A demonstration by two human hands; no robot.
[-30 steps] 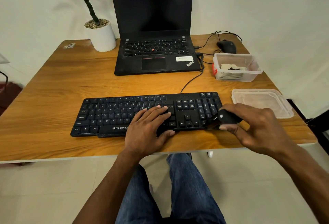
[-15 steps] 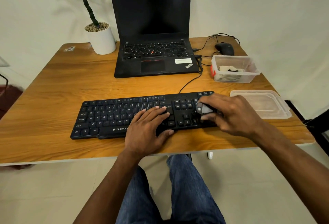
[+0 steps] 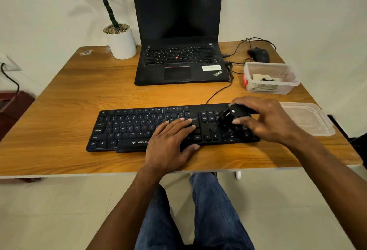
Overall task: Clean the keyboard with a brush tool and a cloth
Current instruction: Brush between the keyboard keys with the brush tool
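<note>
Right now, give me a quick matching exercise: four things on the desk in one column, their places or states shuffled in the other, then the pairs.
1. brush
2. left hand
3. lid
4. mouse

A. far right corner, behind the tub
B. flat on the keyboard
C. gripped in the right hand
D. lying right of the keyboard

Pairs: 1-C, 2-B, 3-D, 4-A
</note>
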